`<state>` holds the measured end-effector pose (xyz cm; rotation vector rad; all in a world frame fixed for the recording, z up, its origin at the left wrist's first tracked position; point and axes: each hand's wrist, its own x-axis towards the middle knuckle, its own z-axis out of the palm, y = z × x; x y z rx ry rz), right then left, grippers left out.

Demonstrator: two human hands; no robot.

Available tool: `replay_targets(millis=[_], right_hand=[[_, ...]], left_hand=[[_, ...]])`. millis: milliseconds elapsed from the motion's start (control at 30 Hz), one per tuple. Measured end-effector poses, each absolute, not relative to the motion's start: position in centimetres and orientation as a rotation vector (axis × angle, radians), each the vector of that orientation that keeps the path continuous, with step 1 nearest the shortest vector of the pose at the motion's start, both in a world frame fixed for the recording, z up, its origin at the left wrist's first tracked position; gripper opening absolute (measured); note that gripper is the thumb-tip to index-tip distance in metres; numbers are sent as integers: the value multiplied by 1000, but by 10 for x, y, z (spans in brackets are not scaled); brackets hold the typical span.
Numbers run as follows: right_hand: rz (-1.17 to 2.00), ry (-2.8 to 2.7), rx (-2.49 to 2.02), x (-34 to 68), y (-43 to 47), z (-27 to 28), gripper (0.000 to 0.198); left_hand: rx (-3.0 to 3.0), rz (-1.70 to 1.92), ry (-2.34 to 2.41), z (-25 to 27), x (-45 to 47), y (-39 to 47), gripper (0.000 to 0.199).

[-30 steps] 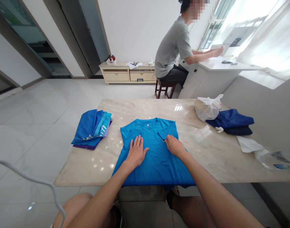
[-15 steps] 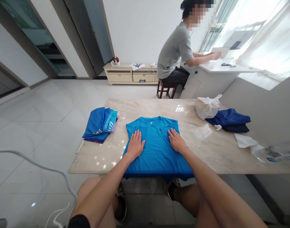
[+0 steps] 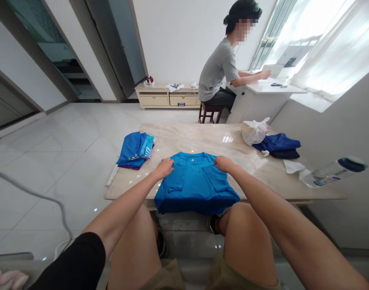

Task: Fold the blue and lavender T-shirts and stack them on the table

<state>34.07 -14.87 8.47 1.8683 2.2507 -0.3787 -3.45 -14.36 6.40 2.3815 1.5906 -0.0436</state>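
Left hand (image 3: 165, 167) and right hand (image 3: 223, 164) have both slid outward and away from the body: half a second ago they lay spread flat on the chest of the blue shirt (image 3: 193, 181), and now each sits at one of its shoulders. Fingers of the left hand are drawn in against the thumb, closed on the fabric at that shoulder; the right hand is likewise curled nearly into a fist, closed on the other shoulder. Between and nearer than the hands, the shirt lies on the table (image 3: 184, 139) with its neck pointing away, panels folded in at both sides, and its lower part draped over the near edge, as before. Farther out and left of the left hand is a stack of folded clothes (image 3: 134, 149), blue on top with purple beneath. Among containers, a knotted white plastic bag (image 3: 253, 131) stands beyond the right hand and to its right, bulging around something tan that cannot be made out, beside dark blue clothing (image 3: 278, 145). Well to the right of the right hand is a clear bottle (image 3: 326, 175), whose dark blue cap has come into view; whether it holds liquid cannot be told. Far beyond the left hand, a small white box (image 3: 148, 84) holding red items sits on a low cabinet (image 3: 154, 100).
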Motion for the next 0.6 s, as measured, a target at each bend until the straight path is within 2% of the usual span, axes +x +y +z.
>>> replay_targets(millis=[100,267,367,500,600], right_hand=[[-332,2222,1862,345,-136,90,31],[-287,2239,1825,355,-103,82,60],[-385,2248,1766,363,-80,71,75],[-638,2100,1758,365,-60,61,82],[-670,2033,1749,360,-59,60,70]], left_hand=[[2309,-26,1714,68,-45,-116,40],[2202,-54,1839,51,-51,-84,66],[2147,-79,1835,40,-54,-69,74],[2085,-135,1759,34,-58,-56,58],[2066,-189,1717,37,-56,-54,38]])
